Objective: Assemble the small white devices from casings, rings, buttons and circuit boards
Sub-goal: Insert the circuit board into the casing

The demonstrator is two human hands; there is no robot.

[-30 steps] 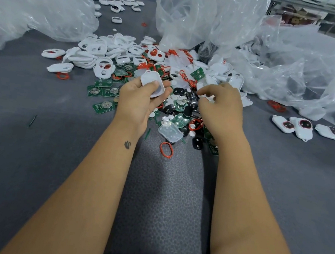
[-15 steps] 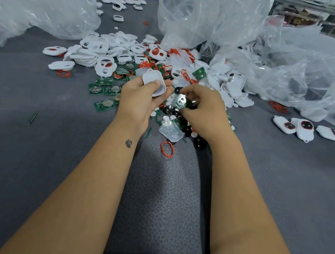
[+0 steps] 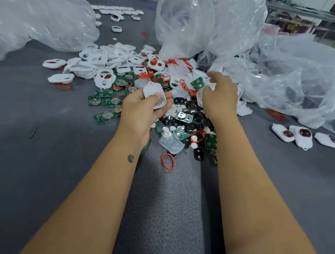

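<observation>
Casing first: a small white rounded-rectangular plastic casing half [image 3: 155, 95] sits in the left hand [image 3: 141, 111], just left of the frame's centre, pinched between the thumb on its near face and fingers curled behind it. Its long axis runs from upper left to lower right, and it is lifted clear of the grey felt-covered table [image 3: 34, 153].

To the right and slightly higher in the frame, the right hand [image 3: 220, 95] reaches into the heap of loose white casings, red rings, black buttons and green circuit boards [image 3: 185, 112]. Its fingers are curled down among white parts, but whether they have actually closed on one cannot be told; the fingertips are hidden.

The relation that matters, as I judge it: whatever part the right hand brings must travel left and slightly toward the viewer to meet the held casing. The nearest green circuit board [image 3: 198, 83] lies just left of the right hand's fingers, between the two hands.

Three finished white devices with red-ringed dark buttons [image 3: 305, 136] lie at the right edge.
</observation>
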